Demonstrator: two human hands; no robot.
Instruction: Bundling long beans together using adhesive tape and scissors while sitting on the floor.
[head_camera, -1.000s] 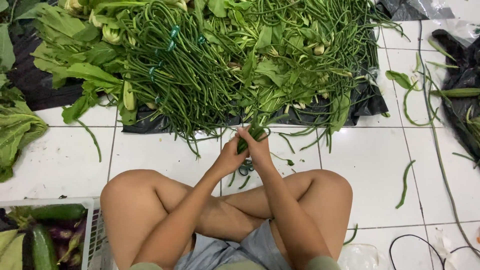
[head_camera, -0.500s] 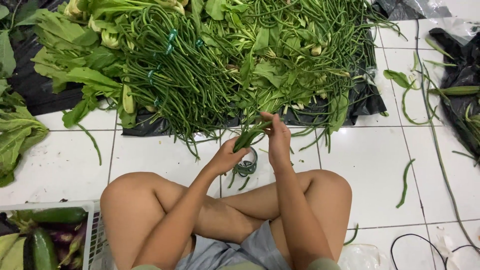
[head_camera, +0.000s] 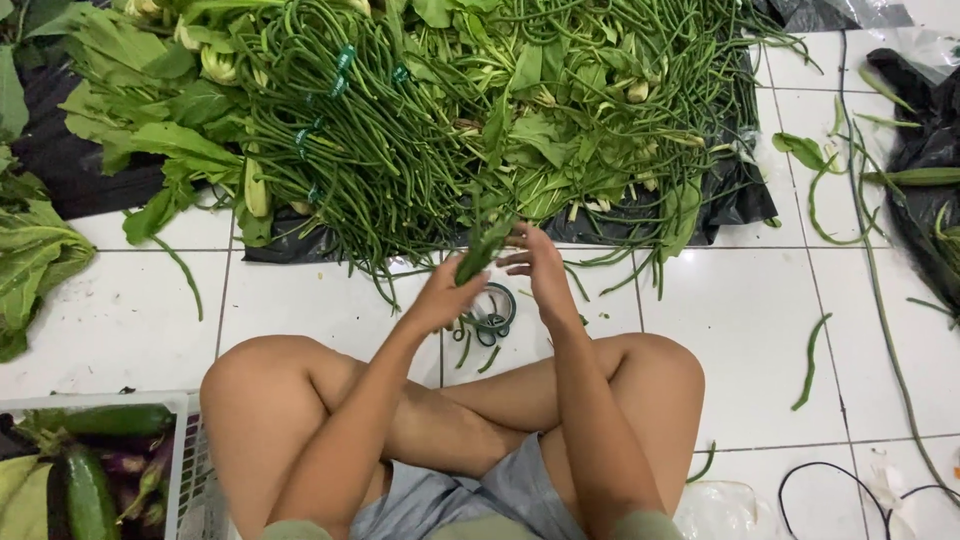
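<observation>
I sit cross-legged on a white tiled floor. My left hand (head_camera: 443, 298) grips the lower end of a small bunch of long green beans (head_camera: 483, 250), held tilted up to the right. My right hand (head_camera: 541, 268) is beside the bunch with its fingers spread, touching or almost touching its upper part. Just below my hands a roll of green tape (head_camera: 492, 310) lies on the floor between my knees. Beyond my hands a big heap of long beans (head_camera: 370, 140) and leafy greens (head_camera: 560, 130) rests on a black plastic sheet (head_camera: 735, 195).
A white basket (head_camera: 185, 470) with cucumbers and eggplants stands at the lower left. More leaves (head_camera: 35, 260) lie at the left edge. Loose beans (head_camera: 812, 355) are scattered on the tiles to the right, near a black bag (head_camera: 925, 130). A black cable (head_camera: 850, 480) curls at the lower right.
My hands have lifted the bean bunch up and away from the floor toward the heap. The tape roll, earlier hidden under my hands, now shows on the tile.
</observation>
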